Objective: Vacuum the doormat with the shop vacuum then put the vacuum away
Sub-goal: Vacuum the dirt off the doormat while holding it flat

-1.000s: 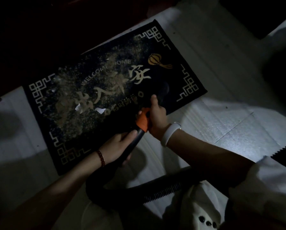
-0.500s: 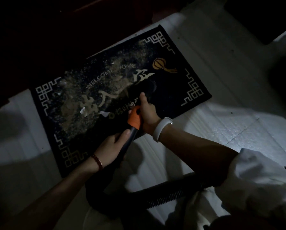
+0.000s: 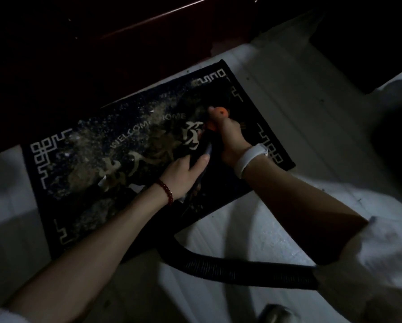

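On the floor (image 3: 276,229) lies the mat (image 3: 55,173), much dust left on its left part. Both hands, left (image 3: 183,176) and right (image 3: 230,138), have fingers wrapped around the nozzle (image 3: 210,145); storing the vacuum remains.

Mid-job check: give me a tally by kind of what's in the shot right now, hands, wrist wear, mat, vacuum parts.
Hands: 2, left hand and right hand, both gripping the nozzle wand
Wrist wear: 2, red bead bracelet, white wristband
Doormat: 1
Vacuum parts: 2, nozzle wand and ribbed black hose
Total: 7
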A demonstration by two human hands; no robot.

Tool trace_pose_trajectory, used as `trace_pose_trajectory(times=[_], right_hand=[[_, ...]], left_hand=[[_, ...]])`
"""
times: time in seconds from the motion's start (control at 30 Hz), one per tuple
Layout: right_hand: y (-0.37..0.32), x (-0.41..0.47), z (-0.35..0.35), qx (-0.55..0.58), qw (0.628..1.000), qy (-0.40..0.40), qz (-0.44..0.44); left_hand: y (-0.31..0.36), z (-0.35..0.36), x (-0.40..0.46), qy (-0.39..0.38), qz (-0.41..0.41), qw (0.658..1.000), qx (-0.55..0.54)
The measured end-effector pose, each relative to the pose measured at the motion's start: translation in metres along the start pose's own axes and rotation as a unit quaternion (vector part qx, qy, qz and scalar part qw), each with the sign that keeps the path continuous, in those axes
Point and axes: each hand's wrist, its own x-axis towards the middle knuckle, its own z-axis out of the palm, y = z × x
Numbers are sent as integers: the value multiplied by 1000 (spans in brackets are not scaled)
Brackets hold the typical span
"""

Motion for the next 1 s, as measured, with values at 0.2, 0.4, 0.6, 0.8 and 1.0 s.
trace_pose_trajectory(times=[0.2, 0.4, 0.6, 0.8, 1.0], right_hand=[[-3, 16, -8, -79, 991, 81, -70], [0, 26, 7, -112, 988, 73, -74], [50, -7, 5, -117, 989, 37, -81], [48, -21, 8, -136, 982, 19, -128], [5, 22, 25, -152, 981, 50, -106]], left_hand=[[-9, 13, 25, -71, 8, 997, -38], [-21, 11, 25, -63, -18, 994, -84], [-45, 15, -29, -71, -37, 991, -106], [-37, 16, -40, -57, -35, 987, -144], [-18, 2, 14, -26, -20, 992, -122]])
